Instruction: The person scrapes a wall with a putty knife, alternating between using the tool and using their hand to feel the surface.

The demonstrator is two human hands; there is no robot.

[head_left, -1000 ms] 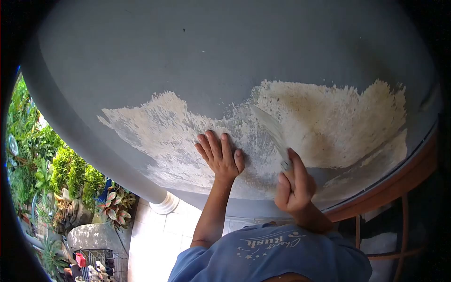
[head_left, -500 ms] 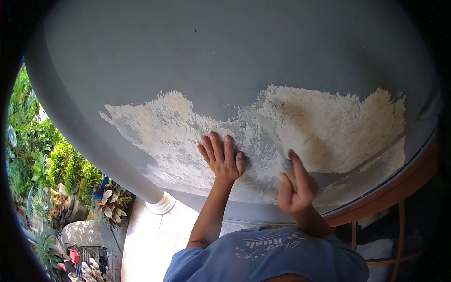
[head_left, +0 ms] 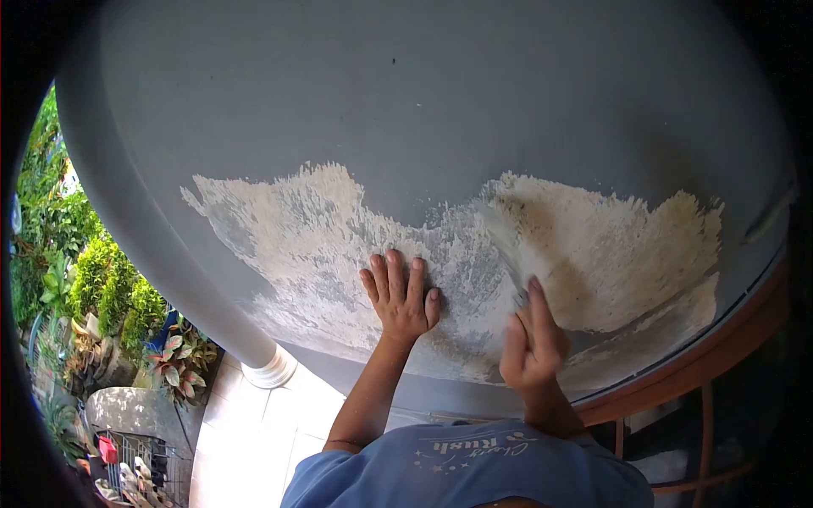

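My left hand (head_left: 400,295) lies flat, fingers spread, against a grey painted wall (head_left: 406,110), on a large patch of scraped bare plaster (head_left: 610,245). My right hand (head_left: 530,337) grips the handle of a metal scraper (head_left: 506,239) whose blade, blurred by motion, points up and left against the wall at the grey-to-plaster border. The two hands are about a hand's width apart.
A grey round column (head_left: 161,245) with a white base (head_left: 269,369) runs down the left. Below are white floor tiles (head_left: 254,440), potted plants (head_left: 174,356) and green shrubs (head_left: 76,279). A brown wooden frame (head_left: 703,360) borders the wall at lower right.
The view has drifted, so the wall patch sits lower in the frame. My right hand and the scraper have shifted slightly with small scraping strokes. My left hand stays pressed flat on the wall.
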